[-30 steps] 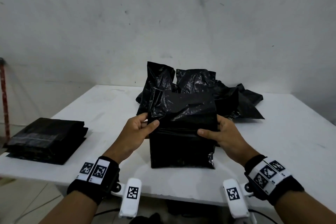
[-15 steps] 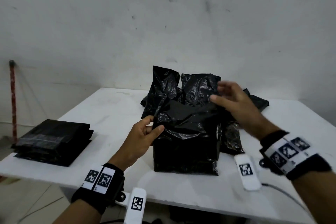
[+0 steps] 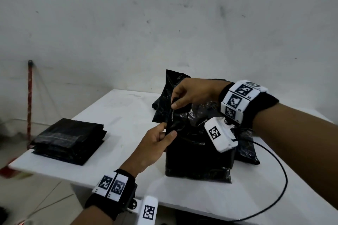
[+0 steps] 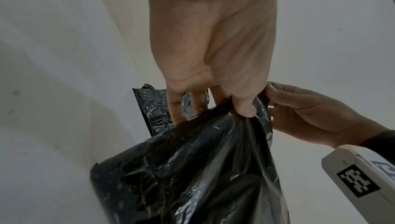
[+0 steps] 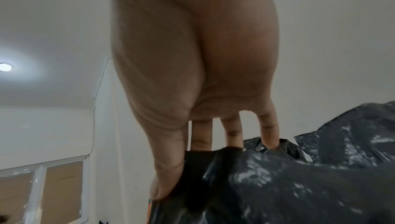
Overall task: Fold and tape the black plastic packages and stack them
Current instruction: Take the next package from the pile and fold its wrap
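The package (image 3: 197,151) stands upright near the front edge of the bench (image 3: 113,115), filled below, loose film above. The left hand (image 3: 155,144) pinches the film's left edge between thumb and fingers, about midway up; just above it the right hand (image 3: 192,93) reaches across and pinches the same edge at the top, thumb in front, fingers behind. The film looks thin, soft and glossy, so it should crumple and slip rather than hold a crease; a grip on the doubled edge, close to the filled part, would likely control the fold best, while a pull on a single layer could stretch or tear it. The body keeps a blocky shape, so its contents seem fairly firm and not heavy, though that is a guess. To the left lies the stack (image 3: 69,139) of flat folded ones; behind the package slumps a heap (image 3: 245,150) of unfolded ones
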Demonstrator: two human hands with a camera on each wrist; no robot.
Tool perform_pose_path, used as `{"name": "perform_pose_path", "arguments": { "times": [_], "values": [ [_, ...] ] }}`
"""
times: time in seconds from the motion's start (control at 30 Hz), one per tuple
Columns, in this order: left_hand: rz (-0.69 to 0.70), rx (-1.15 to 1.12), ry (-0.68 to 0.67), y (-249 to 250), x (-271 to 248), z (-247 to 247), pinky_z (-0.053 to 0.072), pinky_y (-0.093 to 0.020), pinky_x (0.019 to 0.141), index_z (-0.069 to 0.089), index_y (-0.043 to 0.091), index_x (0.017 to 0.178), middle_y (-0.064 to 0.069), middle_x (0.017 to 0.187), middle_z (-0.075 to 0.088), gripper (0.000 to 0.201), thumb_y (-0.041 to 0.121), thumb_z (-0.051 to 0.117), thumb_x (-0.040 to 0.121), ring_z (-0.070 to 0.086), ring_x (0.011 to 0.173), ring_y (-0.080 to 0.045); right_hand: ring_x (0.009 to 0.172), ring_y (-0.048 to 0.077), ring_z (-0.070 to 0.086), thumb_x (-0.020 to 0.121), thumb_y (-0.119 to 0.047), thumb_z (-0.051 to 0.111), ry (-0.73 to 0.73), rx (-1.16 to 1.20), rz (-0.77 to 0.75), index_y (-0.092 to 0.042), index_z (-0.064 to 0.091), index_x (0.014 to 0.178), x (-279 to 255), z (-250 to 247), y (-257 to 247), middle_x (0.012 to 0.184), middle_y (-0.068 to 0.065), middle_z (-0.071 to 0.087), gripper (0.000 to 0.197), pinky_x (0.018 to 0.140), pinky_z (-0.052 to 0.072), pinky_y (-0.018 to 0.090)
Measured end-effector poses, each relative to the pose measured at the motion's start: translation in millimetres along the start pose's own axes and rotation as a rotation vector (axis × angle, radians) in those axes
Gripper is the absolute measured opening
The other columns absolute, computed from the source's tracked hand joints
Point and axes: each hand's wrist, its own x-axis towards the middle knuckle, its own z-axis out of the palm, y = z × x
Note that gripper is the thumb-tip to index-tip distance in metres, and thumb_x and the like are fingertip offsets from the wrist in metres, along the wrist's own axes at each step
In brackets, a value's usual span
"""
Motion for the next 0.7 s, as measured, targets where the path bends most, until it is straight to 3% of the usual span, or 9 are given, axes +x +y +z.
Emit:
{"name": "perform_pose_path", "arguments": {
  "times": [0.17, 0.3, 0.5, 0.63, 0.7],
  "values": [
    [-0.005, -0.079, 0.014, -2.5, -1.5, 2.3, 0.054, -0.022, 0.077, 0.06, 0.014, 0.117, 0.009, 0.084, 0.075, 0.038, 0.029, 0.07, 0.084, 0.07, 0.083, -0.004, 0.079, 0.004, 0.062, 0.088, -0.027, 0.077, 0.038, -0.011, -0.018, -0.016, 0.076, 0.099, -1.0, -7.9, -12.4, 0.09, -0.006, 0.074, 0.015, 0.077, 0.049, 0.022],
    [-0.042, -0.034, 0.01, -7.6, 0.0, 2.2, 0.058, -0.025, 0.084, 0.061, 0.018, 0.126, 0.004, 0.11, 0.077, 0.057, 0.008, 0.086, 0.076, 0.073, 0.103, -0.014, 0.09, 0.007, 0.069, 0.085, -0.033, 0.079, 0.045, -0.09, -0.021, -0.024, 0.078, 0.096, -5.1, -12.4, -27.0, 0.093, -0.009, 0.076, 0.015, 0.086, 0.052, 0.027],
    [-0.026, 0.004, 0.096, -11.2, 2.3, 4.2, 0.058, -0.028, 0.089, 0.07, 0.018, 0.115, 0.0, 0.106, 0.078, 0.039, 0.007, 0.084, 0.08, 0.073, 0.104, -0.017, 0.093, 0.008, 0.069, 0.081, -0.037, 0.082, 0.097, -0.137, -0.011, -0.03, 0.077, 0.092, -10.8, -16.1, -34.9, 0.092, -0.012, 0.075, 0.013, 0.091, 0.055, 0.033],
    [-0.033, -0.012, 0.096, -10.1, 5.0, 7.6, 0.057, -0.024, 0.081, 0.073, 0.016, 0.105, -0.001, 0.1, 0.079, 0.029, 0.007, 0.083, 0.08, 0.074, 0.099, -0.017, 0.091, 0.007, 0.07, 0.079, -0.038, 0.083, 0.106, -0.131, -0.007, -0.029, 0.078, 0.094, -14.0, -16.7, -35.4, 0.091, -0.012, 0.075, 0.018, 0.089, 0.056, 0.033],
    [-0.027, -0.023, 0.099, -10.4, 6.4, 8.2, 0.057, -0.024, 0.08, 0.073, 0.015, 0.104, -0.002, 0.099, 0.079, 0.027, 0.006, 0.083, 0.081, 0.075, 0.099, -0.019, 0.088, 0.005, 0.069, 0.078, -0.038, 0.083, 0.105, -0.123, -0.014, -0.029, 0.078, 0.095, -17.4, -19.0, -35.3, 0.088, -0.013, 0.075, 0.02, 0.083, 0.056, 0.028]
  ]
}}
